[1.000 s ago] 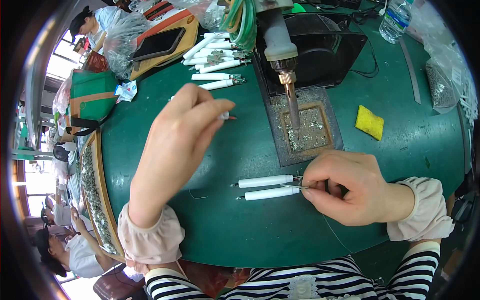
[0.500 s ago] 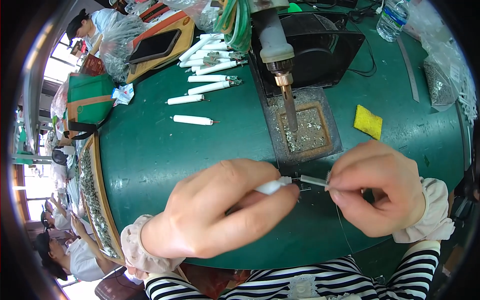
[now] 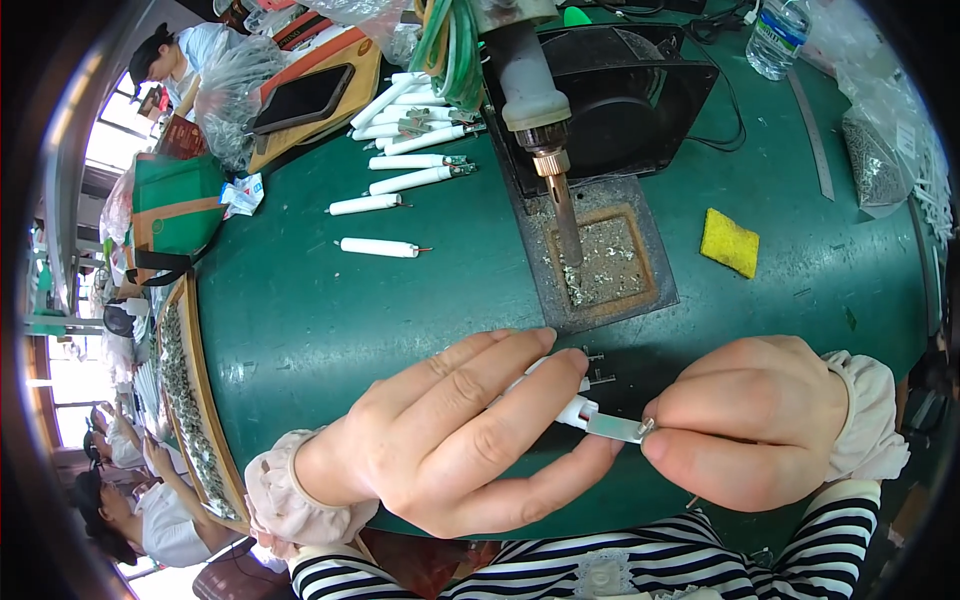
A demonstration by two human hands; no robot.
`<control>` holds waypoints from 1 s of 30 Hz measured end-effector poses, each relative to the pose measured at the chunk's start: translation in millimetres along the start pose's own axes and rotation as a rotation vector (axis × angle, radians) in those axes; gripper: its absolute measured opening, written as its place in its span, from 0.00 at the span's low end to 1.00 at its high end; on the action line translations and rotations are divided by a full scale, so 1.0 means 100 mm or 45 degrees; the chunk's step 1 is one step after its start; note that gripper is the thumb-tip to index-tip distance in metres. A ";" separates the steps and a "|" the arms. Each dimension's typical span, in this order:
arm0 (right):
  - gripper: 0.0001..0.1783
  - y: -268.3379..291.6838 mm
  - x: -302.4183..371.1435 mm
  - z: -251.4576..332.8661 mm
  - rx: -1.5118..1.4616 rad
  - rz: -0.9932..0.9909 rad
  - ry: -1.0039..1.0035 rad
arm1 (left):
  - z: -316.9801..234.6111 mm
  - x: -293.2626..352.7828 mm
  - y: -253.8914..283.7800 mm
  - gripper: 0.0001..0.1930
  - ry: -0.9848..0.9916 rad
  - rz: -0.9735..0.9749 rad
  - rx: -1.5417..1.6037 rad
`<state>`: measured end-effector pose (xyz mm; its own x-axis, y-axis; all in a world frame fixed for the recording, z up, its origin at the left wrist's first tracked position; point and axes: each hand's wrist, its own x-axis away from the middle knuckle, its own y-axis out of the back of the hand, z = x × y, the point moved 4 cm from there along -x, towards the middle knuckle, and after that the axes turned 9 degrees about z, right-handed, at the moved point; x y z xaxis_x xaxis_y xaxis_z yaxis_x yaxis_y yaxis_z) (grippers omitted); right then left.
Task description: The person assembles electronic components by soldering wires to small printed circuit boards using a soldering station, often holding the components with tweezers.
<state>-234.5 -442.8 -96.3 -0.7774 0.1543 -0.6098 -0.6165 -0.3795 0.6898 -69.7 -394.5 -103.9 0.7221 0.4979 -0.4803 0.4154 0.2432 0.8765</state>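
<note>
My left hand (image 3: 440, 430) grips a white plastic tube (image 3: 577, 411), most of which its fingers cover. Out of the tube's right end sticks a flat, pale strip (image 3: 614, 428). My right hand (image 3: 745, 425) pinches the far tip of that strip between thumb and fingers, where a small metal bit shows. Just above my left fingertips, small metal pins (image 3: 600, 378) stick out; what they belong to is hidden. Beyond both hands, a mounted soldering iron (image 3: 564, 215) points down over a square tray (image 3: 655, 292) with solder crumbs.
Several white tubes with metal ends (image 3: 412, 181) lie at the back left. A yellow sponge (image 3: 730, 243) is to the right of the tray, a black fan (image 3: 620, 90) behind it. A wooden tray of small metal parts (image 3: 190, 400) borders the left side. Other people sit further left.
Both hands have turned and moved slightly nearer to me. The strip now shows its broad face and tilts down to the right, its tip still pinched. The view has shifted slightly.
</note>
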 end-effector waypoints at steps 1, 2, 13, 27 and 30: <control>0.13 0.00 0.00 0.00 -0.005 0.013 0.007 | 0.00 0.00 0.00 0.17 -0.002 -0.005 0.001; 0.13 -0.01 0.00 -0.01 -0.007 0.014 0.006 | 0.00 0.01 0.00 0.17 0.000 -0.004 0.002; 0.14 -0.12 0.03 -0.14 -0.140 -0.008 -0.220 | 0.02 -0.01 -0.04 0.15 0.066 0.074 0.137; 0.07 -0.27 0.12 -0.47 -1.460 0.142 -1.316 | 0.17 0.13 -0.36 0.07 1.244 0.204 1.687; 0.07 -0.29 0.13 -0.49 -1.484 0.146 -1.308 | 0.18 0.15 -0.39 0.07 1.187 0.153 1.779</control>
<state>-220.5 -474.4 -143.5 -0.8609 0.4262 0.2778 -0.4942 -0.8303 -0.2576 -65.5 -411.4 -145.8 0.4454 0.8699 0.2118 0.8932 -0.4480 -0.0384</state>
